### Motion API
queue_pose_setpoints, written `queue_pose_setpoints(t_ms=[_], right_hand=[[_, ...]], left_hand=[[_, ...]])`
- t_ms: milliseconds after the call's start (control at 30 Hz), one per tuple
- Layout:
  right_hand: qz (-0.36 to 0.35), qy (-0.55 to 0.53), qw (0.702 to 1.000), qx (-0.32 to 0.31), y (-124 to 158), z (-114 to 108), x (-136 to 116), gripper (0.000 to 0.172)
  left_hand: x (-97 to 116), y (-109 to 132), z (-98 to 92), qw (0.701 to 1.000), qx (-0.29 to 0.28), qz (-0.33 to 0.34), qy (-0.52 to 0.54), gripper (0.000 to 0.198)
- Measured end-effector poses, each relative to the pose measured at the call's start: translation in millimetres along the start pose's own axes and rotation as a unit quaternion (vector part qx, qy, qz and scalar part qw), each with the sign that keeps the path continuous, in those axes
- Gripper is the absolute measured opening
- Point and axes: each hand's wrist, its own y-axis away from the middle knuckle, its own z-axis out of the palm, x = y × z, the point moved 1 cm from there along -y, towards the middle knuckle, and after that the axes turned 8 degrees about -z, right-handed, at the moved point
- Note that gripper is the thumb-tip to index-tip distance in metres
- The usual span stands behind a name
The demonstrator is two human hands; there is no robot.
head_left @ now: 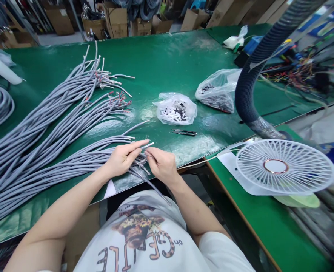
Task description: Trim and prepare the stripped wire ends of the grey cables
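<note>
2 hands meet over green matting (167, 68): the left hand (124, 158) pinches a smooth grey cable (148, 145) near its pale tip; the right hand (162, 164) curls beside it, hold unclear.

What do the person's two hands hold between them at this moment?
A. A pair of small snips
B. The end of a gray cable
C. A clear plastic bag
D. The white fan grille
B: the left hand and the right hand are both at the end of a gray cable, while the snips lie apart on the bench.
</note>
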Motion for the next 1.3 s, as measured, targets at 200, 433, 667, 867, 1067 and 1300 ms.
queue_pose_setpoints(t_ms=[200,433,667,867,1067,1300], right_hand=[[-0.015,-0.034,0.999,-0.015,-20.8,13.7,5.5,0.028],[-0.054,-0.084,0.995,0.004,-10.0,-29.0,10.7,0.022],[-0.105,-0.072,0.987,-0.102,-23.9,-38.8,9.4,0.025],[-0.029,-0.257,0.964,-0.056,-28.6,-18.8,12.0,0.021],[0.05,-0.344,0.937,0.049,-28.0,12.9,2.4,0.024],[-0.089,-0.179,0.979,0.043,-32.5,11.8,1.7,0.026]], left_hand=[[-4.9,-3.4,-8.4,0.987,0.028,-0.028,0.154,0.04],[-0.1,-4.7,-9.8,0.973,-0.034,-0.065,0.217,0.063],[1.7,0.6,-11.1,0.972,-0.104,-0.075,0.194,0.069],[6.0,-0.2,-17.9,0.965,-0.111,-0.075,0.227,0.067],[-0.3,-2.9,-22.3,0.96,-0.08,-0.062,0.262,0.056],[2.5,-4.7,-21.9,0.979,0.05,-0.047,0.19,0.024]])
